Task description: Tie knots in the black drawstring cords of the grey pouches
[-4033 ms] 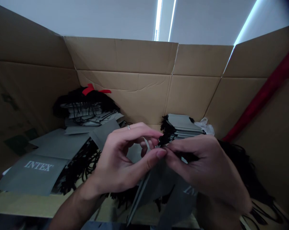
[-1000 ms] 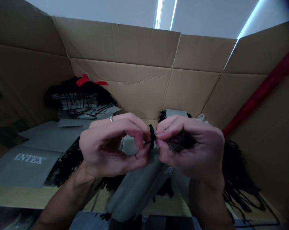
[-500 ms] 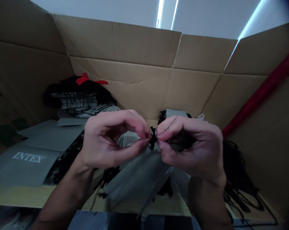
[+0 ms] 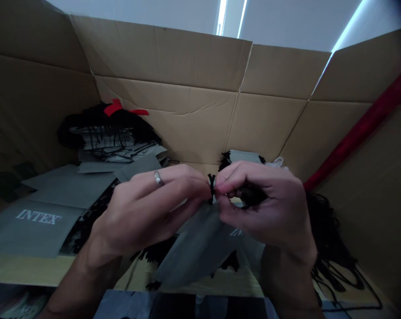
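Left grip (image 4: 143, 212) and right grip (image 4: 263, 208) are both closed to a tight fingertip pinch, brought together on a small black cord knot (image 4: 211, 188). A gathered bunch of black cord (image 4: 249, 195) is held within the curled right fingers. Below the pinch, a grey drawstring bag (image 4: 195, 248) hangs tilted from the cords; whether its lower end rests on anything cannot be told. The pinch is judged to be kept this close so that the short cord ends are prevented from slipping. Flat grey bags printed INTEX (image 4: 30, 226) are laid on a light wooden surface (image 4: 37, 270) to the left. Stacked bags with black cords (image 4: 109, 137) and a further stack (image 4: 243, 156) are placed against the cardboard box wall (image 4: 167, 119), apparently kept within reach of both hands.
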Action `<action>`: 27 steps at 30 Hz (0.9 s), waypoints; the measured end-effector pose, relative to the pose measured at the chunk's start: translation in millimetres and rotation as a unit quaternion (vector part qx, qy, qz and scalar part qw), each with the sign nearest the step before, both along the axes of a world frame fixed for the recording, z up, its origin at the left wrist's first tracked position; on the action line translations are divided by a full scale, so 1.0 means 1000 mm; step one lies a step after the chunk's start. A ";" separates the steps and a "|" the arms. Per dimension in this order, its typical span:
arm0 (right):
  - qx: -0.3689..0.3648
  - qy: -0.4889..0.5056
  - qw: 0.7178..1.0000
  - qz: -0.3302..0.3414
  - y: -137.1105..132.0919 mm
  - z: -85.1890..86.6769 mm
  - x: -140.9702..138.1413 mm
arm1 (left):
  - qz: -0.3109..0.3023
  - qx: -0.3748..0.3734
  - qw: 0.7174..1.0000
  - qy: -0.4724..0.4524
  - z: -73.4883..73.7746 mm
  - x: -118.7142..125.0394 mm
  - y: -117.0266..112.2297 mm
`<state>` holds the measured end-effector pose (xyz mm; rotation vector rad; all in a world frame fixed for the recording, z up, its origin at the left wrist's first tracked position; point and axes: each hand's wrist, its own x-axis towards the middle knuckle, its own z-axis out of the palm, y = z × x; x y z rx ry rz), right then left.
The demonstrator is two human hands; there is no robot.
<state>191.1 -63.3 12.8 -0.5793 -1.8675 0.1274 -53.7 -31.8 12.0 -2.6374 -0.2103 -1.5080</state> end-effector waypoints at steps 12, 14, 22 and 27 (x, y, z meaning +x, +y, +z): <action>0.066 -0.050 0.996 -0.020 -0.008 -0.003 0.001 | -0.025 -0.039 0.999 -0.009 -0.004 0.002 -0.007; 0.072 -0.037 0.997 -0.002 -0.006 -0.003 0.001 | -0.058 -0.070 0.995 -0.028 -0.002 0.005 -0.004; 0.036 0.056 0.995 0.077 0.002 -0.004 -0.009 | -0.220 -0.140 0.959 -0.111 -0.005 0.020 0.015; 0.016 0.082 0.993 0.083 0.004 -0.003 -0.011 | -0.287 -0.182 0.933 -0.116 -0.005 0.023 0.029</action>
